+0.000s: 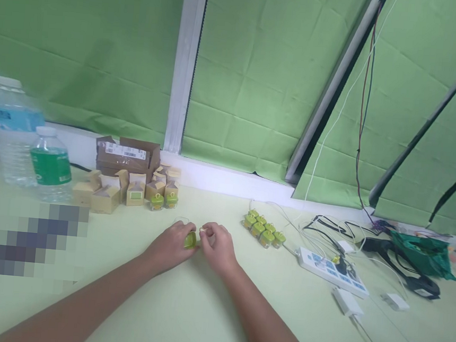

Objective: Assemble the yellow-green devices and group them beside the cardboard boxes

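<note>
My left hand (pixel 171 246) is closed around a small green lid (pixel 190 239), whose hollow side seems to face my right hand. Close beside it, my right hand (pixel 218 247) pinches with thumb and forefinger something tiny and pale that I cannot make out. Behind my left hand a see-through plastic cup (pixel 181 220) stands on the table, partly hidden by the fingers. To the right of my hands sits a cluster of several small green-lidded containers (pixel 263 229) with ring tops. Two more green-lidded containers (pixel 163 201) are at the back left.
Several small opened cardboard boxes (pixel 106 195) stand before a larger brown carton (pixel 127 157). Water bottles (pixel 51 163) are at the left. A white power strip (pixel 333 272), chargers (pixel 347 302) and tangled cables lie at the right, beside a dark green bag (pixel 422 254).
</note>
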`<action>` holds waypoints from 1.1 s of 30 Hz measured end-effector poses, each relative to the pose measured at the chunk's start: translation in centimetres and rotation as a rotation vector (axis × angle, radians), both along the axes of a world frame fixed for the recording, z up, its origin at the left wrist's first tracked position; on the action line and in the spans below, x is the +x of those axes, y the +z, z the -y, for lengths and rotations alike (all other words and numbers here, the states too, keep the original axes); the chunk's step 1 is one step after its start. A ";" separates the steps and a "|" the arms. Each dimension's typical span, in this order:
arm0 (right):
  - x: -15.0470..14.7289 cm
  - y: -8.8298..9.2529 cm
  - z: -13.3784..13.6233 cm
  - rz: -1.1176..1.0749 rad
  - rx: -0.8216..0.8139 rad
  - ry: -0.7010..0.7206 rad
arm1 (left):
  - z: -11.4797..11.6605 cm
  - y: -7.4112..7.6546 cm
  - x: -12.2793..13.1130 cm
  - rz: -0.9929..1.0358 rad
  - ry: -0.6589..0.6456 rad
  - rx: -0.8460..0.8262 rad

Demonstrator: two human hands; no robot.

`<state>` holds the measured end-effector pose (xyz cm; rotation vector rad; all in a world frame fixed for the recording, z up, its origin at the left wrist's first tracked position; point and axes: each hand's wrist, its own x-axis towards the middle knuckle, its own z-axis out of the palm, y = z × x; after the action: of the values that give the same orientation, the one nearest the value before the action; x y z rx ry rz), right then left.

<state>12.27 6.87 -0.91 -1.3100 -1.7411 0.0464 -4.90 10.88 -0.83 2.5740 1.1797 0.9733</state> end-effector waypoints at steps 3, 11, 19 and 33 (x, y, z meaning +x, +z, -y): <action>-0.3 0.4 0.4 -0.051 0.022 0.025 | 0.0 0.2 0.1 0.022 -0.046 0.014; -0.8 1.1 1.2 -0.012 0.018 0.076 | -0.2 0.3 0.2 0.147 -0.089 -0.111; -1.1 0.5 0.9 0.099 -0.036 0.065 | 0.9 0.3 0.5 0.144 -0.175 -0.137; -1.5 -0.1 0.6 0.287 -0.006 -0.043 | 0.9 -0.1 0.5 0.082 -0.192 -0.072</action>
<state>10.74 6.24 -1.01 -1.4127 -1.9515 -0.1687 -4.35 9.95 -0.95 2.5087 0.9106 0.9658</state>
